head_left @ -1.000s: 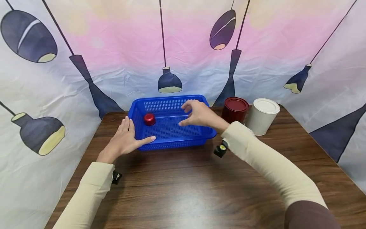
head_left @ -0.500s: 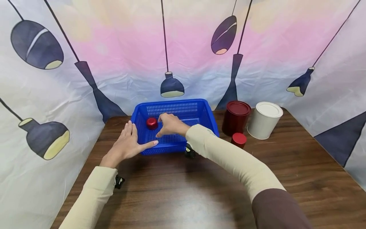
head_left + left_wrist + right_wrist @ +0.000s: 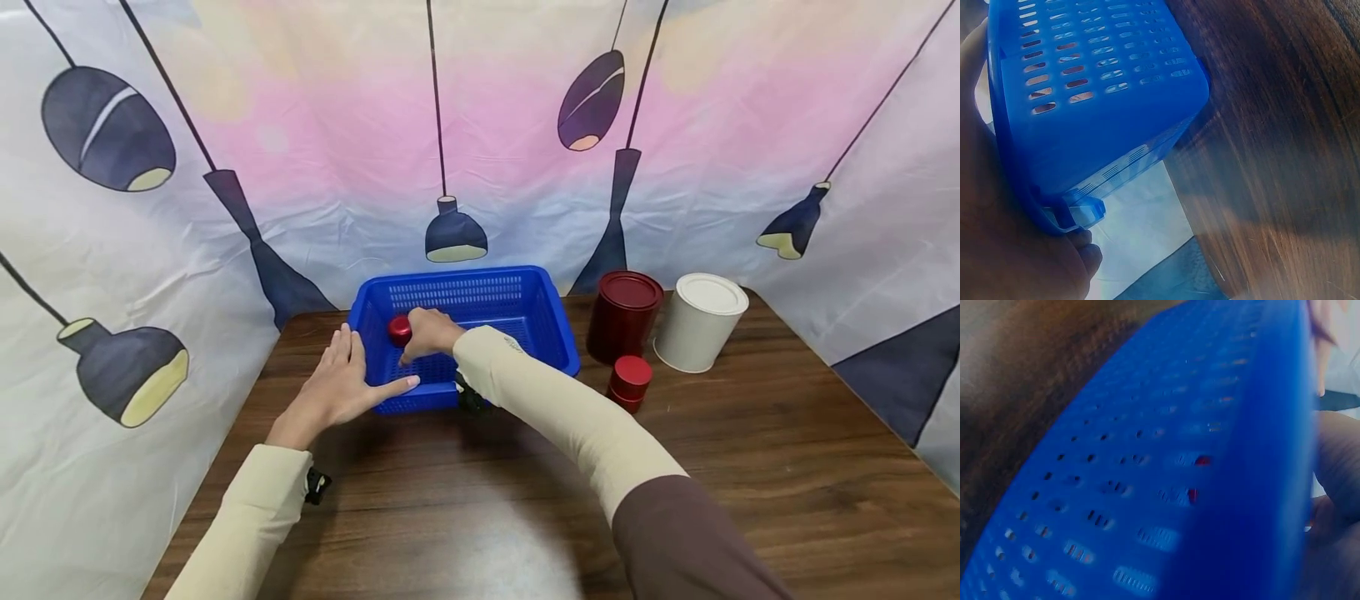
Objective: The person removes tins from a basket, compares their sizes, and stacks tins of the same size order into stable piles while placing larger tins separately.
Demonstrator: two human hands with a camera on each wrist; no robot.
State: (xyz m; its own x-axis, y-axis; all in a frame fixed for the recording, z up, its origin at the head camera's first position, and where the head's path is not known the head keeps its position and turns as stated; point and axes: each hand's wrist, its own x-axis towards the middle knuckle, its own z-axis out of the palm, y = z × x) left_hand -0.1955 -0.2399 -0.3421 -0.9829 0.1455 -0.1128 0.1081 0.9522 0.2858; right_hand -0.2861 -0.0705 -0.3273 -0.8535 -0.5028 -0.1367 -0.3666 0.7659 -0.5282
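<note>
A blue perforated plastic basket (image 3: 557, 333) stands at the far side of the wooden table. My left hand (image 3: 330, 387) rests on its near left corner, fingers straight along the left rim and thumb along the front rim. In the left wrist view, the basket's slotted side wall (image 3: 1104, 125) shows beside that hand. A small shiny red round container (image 3: 399, 331) sits inside the basket, at the left. My right hand (image 3: 433, 333) reaches into the basket beside it, fingers and thumb spread at its right side. Firm contact is not visible; the basket wall hides much in the right wrist view.
To the right of the basket stand a dark red can (image 3: 625, 317) and a white can (image 3: 700, 323), both lidded. A small red lidded container (image 3: 629, 383) stands in front of them. A printed cloth backdrop (image 3: 495, 150) hangs behind the table.
My right hand has moved left across the basket to the small red container, uncovering the other small one by the cans. My left hand stays on the rim. The view has shifted slightly.
</note>
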